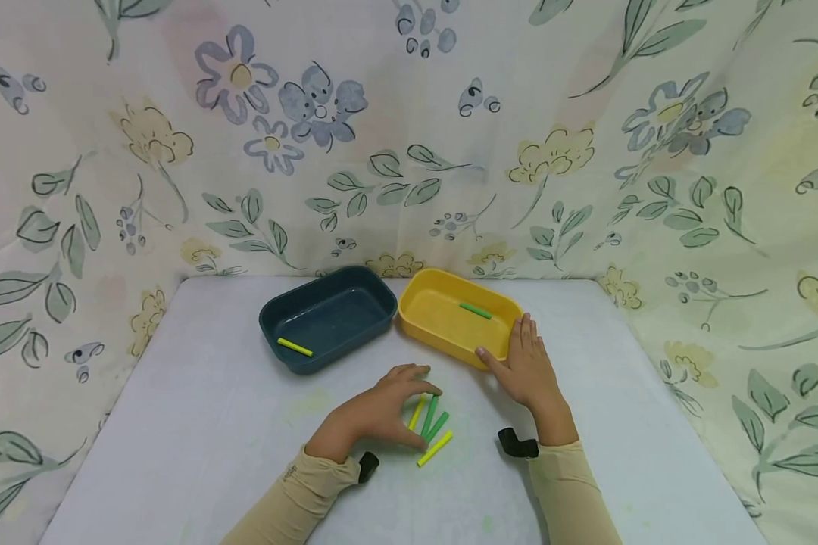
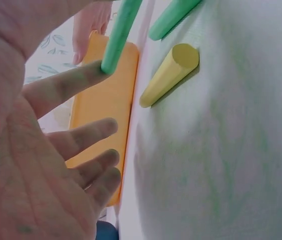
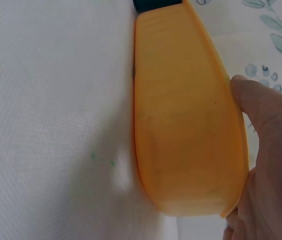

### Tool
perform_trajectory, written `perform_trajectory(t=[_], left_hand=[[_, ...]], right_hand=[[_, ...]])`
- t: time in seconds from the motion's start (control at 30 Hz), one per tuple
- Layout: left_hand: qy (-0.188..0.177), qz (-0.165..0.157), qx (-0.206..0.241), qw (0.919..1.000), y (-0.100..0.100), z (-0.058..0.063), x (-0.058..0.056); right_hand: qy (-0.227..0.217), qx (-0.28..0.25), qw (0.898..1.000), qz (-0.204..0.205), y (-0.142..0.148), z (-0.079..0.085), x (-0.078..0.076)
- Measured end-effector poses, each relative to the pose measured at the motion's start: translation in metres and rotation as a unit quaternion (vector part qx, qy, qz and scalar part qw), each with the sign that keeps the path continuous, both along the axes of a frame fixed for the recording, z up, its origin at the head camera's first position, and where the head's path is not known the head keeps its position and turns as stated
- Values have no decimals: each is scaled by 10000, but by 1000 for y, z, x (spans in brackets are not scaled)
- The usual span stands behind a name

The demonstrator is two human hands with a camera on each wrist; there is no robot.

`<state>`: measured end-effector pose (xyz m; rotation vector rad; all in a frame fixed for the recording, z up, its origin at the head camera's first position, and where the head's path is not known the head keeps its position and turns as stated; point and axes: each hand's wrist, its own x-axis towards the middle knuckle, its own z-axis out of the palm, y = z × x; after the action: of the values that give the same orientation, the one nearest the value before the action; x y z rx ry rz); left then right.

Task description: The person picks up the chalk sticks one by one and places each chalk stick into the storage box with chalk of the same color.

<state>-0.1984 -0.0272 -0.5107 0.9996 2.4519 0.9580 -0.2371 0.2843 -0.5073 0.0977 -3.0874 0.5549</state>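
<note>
Stick (image 2: 120, 37), green, 7 o'clock of the yellow tray (image 1: 443, 316), is pinched endwise in my left hand (image 1: 382, 409). My right hand (image 1: 529, 371), fingers straight, touches the tray's 4 o'clock corner, probably steadying it.

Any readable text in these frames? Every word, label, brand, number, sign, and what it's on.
None readable.
Left sleeve, near the cuff: small dark mark, possibly lettering, too small to read.
No lettering visible on the dark blue tray, yellow tray or sticks.
Backdrop: plant pattern only.
</note>
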Motion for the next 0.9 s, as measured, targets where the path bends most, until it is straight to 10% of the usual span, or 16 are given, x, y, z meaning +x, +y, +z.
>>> perform_trajectory(t=[0.9], left_hand=[[507,716,459,9951,-6,4,-9]], right_hand=[[87,-18,9999,48,2,-5,-1]])
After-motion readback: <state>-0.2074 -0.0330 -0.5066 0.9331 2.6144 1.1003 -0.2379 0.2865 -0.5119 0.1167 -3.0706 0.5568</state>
